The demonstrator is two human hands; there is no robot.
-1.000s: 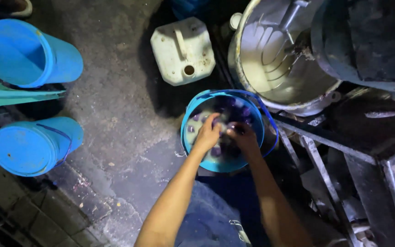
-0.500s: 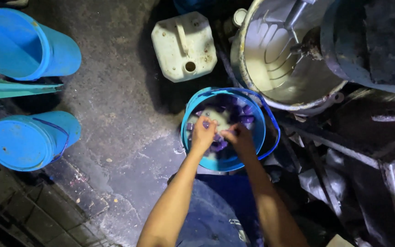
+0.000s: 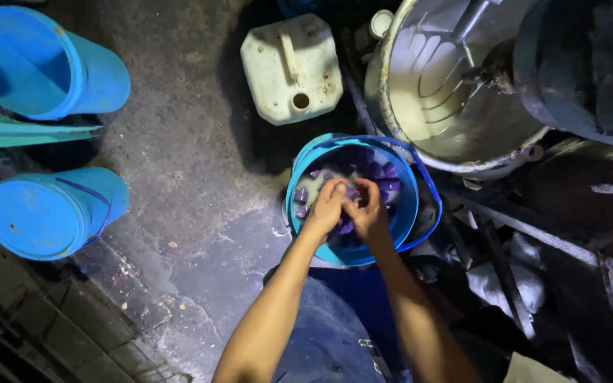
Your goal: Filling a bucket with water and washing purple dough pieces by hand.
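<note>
Both your hands are down in the blue bucket point(image 3: 407, 213).

Your left hand point(image 3: 326, 208) and right hand point(image 3: 369, 213) meet over the bucket's middle, fingers curled around small purple pieces point(image 3: 381, 177) lying in pale liquid. A white jerrycan point(image 3: 292, 67) sits just beyond it, a large pale tub point(image 3: 448, 92) to the far right, and two blue barrels point(image 3: 51, 213) lie far left.

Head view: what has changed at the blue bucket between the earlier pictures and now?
Both hands have drawn together over the blue plastic bucket: the left hand and right hand now meet at the fingertips, seemingly working a purple piece between them. The bucket, the white plastic jerrycan and the two blue barrels stayed where they were.
</note>
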